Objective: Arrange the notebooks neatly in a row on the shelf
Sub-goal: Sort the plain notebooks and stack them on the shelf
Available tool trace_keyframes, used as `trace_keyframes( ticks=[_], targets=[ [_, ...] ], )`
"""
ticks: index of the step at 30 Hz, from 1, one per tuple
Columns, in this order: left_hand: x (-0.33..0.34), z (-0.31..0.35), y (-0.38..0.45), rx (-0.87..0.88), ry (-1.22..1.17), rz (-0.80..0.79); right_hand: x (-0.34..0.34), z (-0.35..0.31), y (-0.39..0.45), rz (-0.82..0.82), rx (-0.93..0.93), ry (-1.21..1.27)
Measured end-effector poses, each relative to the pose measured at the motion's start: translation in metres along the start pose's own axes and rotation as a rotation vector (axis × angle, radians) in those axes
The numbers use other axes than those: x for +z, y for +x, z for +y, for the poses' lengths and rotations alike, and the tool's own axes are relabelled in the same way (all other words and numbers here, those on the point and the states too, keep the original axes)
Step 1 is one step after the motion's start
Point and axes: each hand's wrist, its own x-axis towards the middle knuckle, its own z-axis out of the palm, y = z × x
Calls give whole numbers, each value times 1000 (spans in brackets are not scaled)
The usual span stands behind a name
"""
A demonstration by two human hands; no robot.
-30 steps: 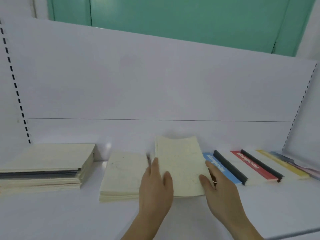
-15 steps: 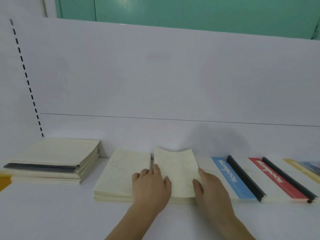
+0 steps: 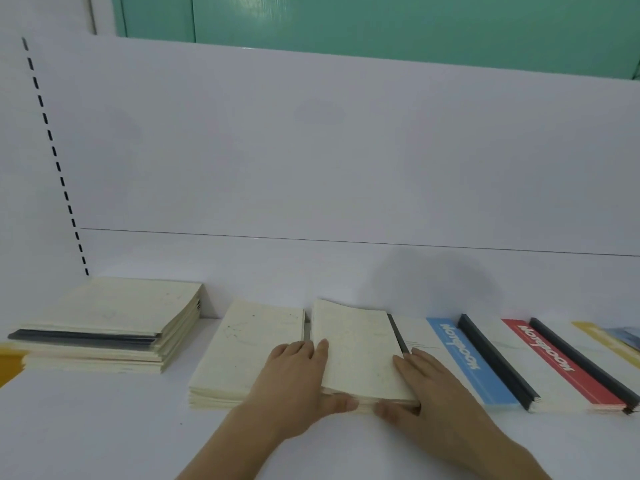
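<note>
A cream notebook (image 3: 360, 351) lies flat in the middle of the white shelf (image 3: 104, 427), on top of a thin pile. My left hand (image 3: 298, 382) presses its left edge and my right hand (image 3: 429, 386) holds its right edge, both thumbs against the front edge. Touching on its left lies another cream notebook pile (image 3: 252, 348). To its right runs an overlapping row: a blue-striped notebook (image 3: 467, 362), a red-striped notebook (image 3: 554, 362) and a yellow-striped notebook (image 3: 602, 341).
A taller stack of cream notebooks (image 3: 104, 323) sits at the far left, with a yellow object (image 3: 8, 363) at the frame's edge beside it. The white back panel (image 3: 311, 150) rises right behind the notebooks. Open shelf surface lies in front.
The cream notebook has come down from a raised tilt to lie flat beside the left pile. Both hands slid to its sides and front edge. The view has shifted left.
</note>
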Motion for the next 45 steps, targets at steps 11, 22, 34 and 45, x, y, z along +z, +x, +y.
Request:
trace_keyframes(
  ticks=[11, 22, 34, 45],
  targets=[
    [-5, -5, 6, 46, 42, -88, -1, 9, 13, -53, -15, 53],
    [-1, -7, 0, 40, 76, -50, 6, 13, 14, 27, -55, -57],
    [-13, -49, -44, -118, -104, 370, -2, -72, 18, 227, -211, 38],
    [-19, -215, -120, -430, -8, 604, 18, -253, 55, 254, -355, 137]
  ],
)
